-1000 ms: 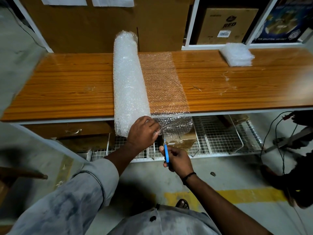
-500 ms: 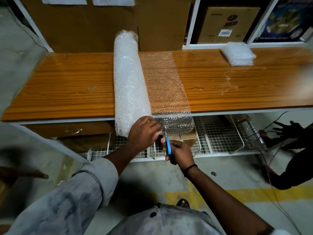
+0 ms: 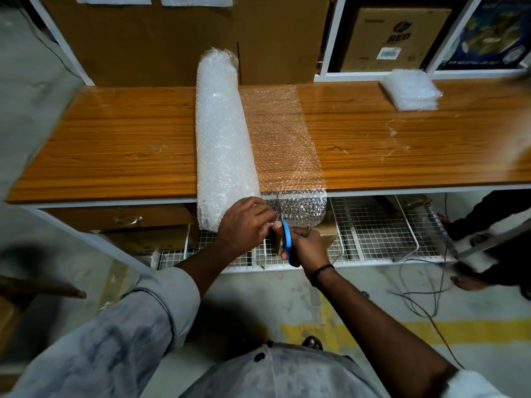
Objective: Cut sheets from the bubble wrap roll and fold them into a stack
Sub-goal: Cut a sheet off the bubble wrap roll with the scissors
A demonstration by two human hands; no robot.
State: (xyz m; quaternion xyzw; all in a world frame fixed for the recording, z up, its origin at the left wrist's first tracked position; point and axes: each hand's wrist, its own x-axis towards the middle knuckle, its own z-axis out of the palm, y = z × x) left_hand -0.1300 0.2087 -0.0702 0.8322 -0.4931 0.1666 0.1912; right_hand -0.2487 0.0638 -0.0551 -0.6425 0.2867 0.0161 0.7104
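A thick bubble wrap roll (image 3: 222, 139) lies across the wooden table (image 3: 115, 150), its near end overhanging the front edge. An unrolled clear sheet (image 3: 283, 142) spreads to its right and droops over the edge. My left hand (image 3: 244, 225) pinches the wrap at the roll's near end. My right hand (image 3: 304, 245) grips blue-handled scissors (image 3: 286, 237), whose blades reach up into the hanging sheet beside the roll. A stack of folded bubble wrap sheets (image 3: 411, 89) rests at the table's far right.
Cardboard boxes (image 3: 178, 38) and a white shelf frame (image 3: 333, 38) stand behind the table. A white wire rack (image 3: 373, 234) sits under it. Another person's limbs (image 3: 494, 225) and loose cables (image 3: 425, 291) occupy the floor at right. A yellow floor line (image 3: 431, 331) runs below.
My right hand has moved the scissors up from below the sheet's hanging edge into the sheet. My left hand stays on the roll's end. The person at right has shifted.
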